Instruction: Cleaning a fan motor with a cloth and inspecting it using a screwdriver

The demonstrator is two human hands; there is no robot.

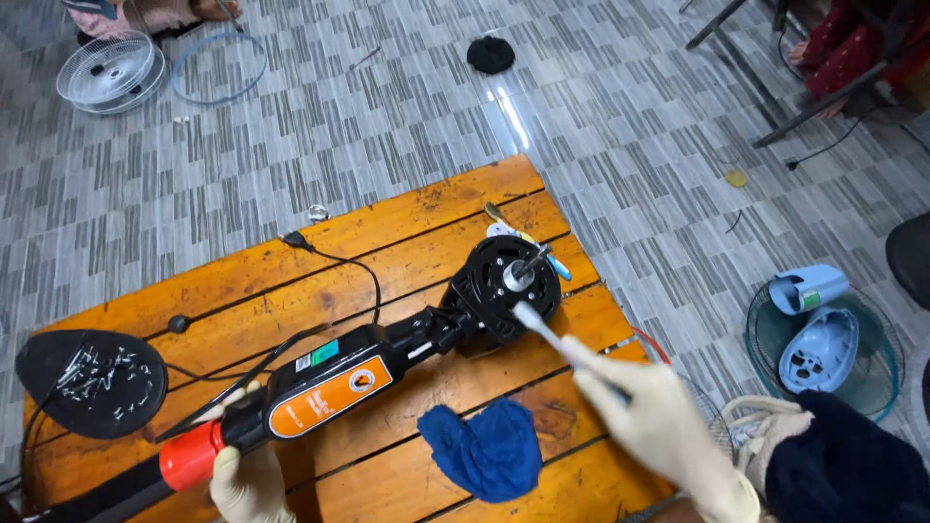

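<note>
Closest to the lens, the person's right hand [647,412], gloved in pale latex with a dark sleeve behind it, was closed around a white brush-like tool [557,341], its tip resting against the black motor housing [504,289] of a dismantled fan. The left hand [247,475], also gloved, gripped the fan's neck from beneath, just beside the red collar [191,453] and the orange-and-black control box [331,387]. The fan lay diagonally across an orange wooden table [426,208], stretching from the left hand up to the tip of the tool held in the right.

Between the two hands sat a crumpled blue cloth [482,448]. Beyond the left hand, a black dish [34,363] held a scatter of small screws, and a black power cord [363,276] looped over the boards. Just past the motor lay a screwdriver [557,266] with a blue handle.

Off the table, to the right of the right hand, pale blue plastic covers [817,334] rested in a green fan guard [886,378] on the grey tiled floor. Far beyond the left hand stood a white fan grille [109,70] and a loose ring [220,66]
</note>
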